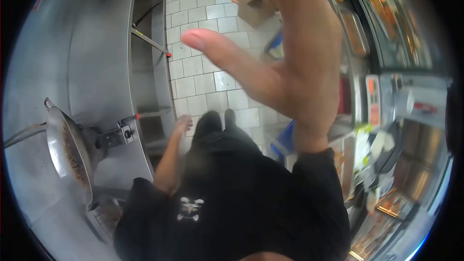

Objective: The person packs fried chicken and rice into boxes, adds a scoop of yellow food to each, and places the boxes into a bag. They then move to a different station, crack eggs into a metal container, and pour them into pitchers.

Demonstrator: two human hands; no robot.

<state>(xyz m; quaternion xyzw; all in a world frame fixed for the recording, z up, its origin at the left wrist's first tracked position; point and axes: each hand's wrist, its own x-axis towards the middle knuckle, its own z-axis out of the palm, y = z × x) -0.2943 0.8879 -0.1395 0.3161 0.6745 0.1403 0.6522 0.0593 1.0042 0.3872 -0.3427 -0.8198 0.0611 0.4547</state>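
Close to the camera, my right hand (pixel 299 67) is raised with its thumb stretched out to the left. Its fingers run partly out of the top of the view, and no object shows in it. My left hand (pixel 183 123) hangs low by my left side, beside the steel counter (pixel 99 48). Small and slightly blurred, it has loosely bent fingers and nothing visible in them. A wok (pixel 72 157) with a long handle and dark food residue inside sits on the left, apart from both hands.
White floor tiles (pixel 188 70) run ahead between two work sides. A cardboard box (pixel 256 12) stands on the floor, partly behind my right hand. To the right are food trays (pixel 355 31), a device with orange panels (pixel 373 99) and cluttered packaging (pixel 369 152).
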